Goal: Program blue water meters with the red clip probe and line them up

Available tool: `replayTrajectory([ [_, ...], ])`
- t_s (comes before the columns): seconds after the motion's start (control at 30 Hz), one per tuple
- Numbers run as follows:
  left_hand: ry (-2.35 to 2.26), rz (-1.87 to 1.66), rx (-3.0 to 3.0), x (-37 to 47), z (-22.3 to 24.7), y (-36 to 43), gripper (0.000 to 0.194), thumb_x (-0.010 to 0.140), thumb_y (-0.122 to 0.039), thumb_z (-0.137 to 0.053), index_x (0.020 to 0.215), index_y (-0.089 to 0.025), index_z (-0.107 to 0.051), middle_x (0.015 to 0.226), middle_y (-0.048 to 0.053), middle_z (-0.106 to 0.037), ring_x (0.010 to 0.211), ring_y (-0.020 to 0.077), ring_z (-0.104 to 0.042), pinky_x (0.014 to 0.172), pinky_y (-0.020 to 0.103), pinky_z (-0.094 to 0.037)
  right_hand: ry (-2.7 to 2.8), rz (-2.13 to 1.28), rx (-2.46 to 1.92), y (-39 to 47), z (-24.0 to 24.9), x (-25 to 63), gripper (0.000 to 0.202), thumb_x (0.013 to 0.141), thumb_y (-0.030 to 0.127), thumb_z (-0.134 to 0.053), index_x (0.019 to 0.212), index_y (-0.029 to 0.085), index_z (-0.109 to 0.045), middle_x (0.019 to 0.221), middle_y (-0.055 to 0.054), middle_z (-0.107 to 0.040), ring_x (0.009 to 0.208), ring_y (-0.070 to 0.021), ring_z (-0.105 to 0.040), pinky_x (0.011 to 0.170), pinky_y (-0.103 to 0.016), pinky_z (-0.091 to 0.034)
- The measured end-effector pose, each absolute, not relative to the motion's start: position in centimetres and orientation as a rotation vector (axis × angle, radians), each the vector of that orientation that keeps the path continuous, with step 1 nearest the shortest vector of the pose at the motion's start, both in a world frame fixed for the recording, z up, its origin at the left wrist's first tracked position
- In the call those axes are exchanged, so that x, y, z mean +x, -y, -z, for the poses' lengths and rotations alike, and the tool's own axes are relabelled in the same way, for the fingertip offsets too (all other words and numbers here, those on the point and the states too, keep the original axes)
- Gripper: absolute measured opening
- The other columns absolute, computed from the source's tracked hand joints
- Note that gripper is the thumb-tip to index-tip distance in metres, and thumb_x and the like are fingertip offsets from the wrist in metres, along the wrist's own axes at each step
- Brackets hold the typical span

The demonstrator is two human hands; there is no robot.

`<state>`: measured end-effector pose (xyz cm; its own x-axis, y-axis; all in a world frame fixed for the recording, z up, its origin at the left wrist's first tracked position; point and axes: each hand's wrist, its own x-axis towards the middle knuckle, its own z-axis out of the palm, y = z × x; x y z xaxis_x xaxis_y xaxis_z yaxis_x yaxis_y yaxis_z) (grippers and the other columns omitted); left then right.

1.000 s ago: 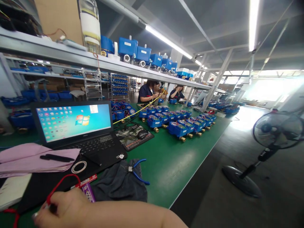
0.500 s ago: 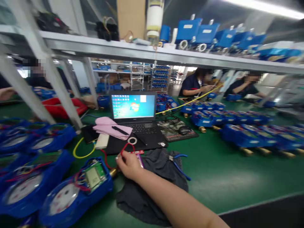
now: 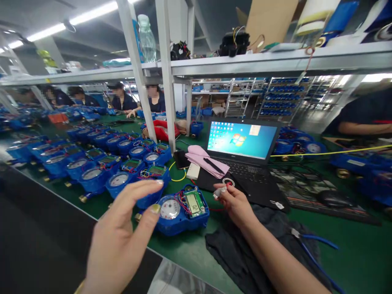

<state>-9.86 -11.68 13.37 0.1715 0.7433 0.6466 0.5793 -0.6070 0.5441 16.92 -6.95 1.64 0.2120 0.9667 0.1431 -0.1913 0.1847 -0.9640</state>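
My left hand [image 3: 122,232] hovers in front of the nearest blue water meter, thumb and fingers apart, holding nothing. That water meter [image 3: 183,210] lies on the green bench with a round dial and a lit display on a green circuit board. Right of it, my right hand [image 3: 235,204] pinches a small pin connector [image 3: 218,192], its metal pins pointing left toward the meter. A red wire [image 3: 217,210] runs between the meter and my right hand. Under my right forearm lies a dark cloth [image 3: 226,241].
An open laptop [image 3: 241,141] stands behind, with a pink cloth [image 3: 208,161] and black pen on it. Rows of blue water meters [image 3: 92,173] fill the left. Blue-handled cutters [image 3: 318,241] and a mouse [image 3: 335,199] are at right. Co-workers [image 3: 122,100] sit across the bench.
The view has swung left. My left hand has come into view, open, near the front meter. My right hand now shows a pin connector between its fingers.
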Motion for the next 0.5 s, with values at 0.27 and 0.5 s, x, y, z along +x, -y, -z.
replayTrajectory([
  [0.27,-1.106,-1.094,2.265,-4.9,-10.8,9.4,0.018,0.087,-0.020,-0.052,0.100,-0.023,-0.063,0.097,0.003,-0.062,0.096,0.0200,-0.054,0.083,0.035,-0.044,1.053,-1.131,-0.817,8.6,-6.8,15.3,0.033,0.065,0.045,-0.082,0.086,0.021,-0.073,0.071,-0.005,-0.068,0.064,-0.0149,-0.063,0.061,-0.027,-0.052],
  [0.5,-1.050,-1.186,2.045,-3.0,-11.3,8.5,0.019,0.085,-0.022,-0.057,0.066,-0.019,-0.056,0.070,0.000,-0.056,0.075,0.0161,-0.052,0.066,0.029,-0.038,1.442,-0.966,-0.790,8.0,-10.2,13.7,0.022,0.073,0.044,-0.075,0.086,0.025,-0.075,0.078,-0.005,-0.068,0.070,-0.0177,-0.063,0.062,-0.028,-0.053],
])
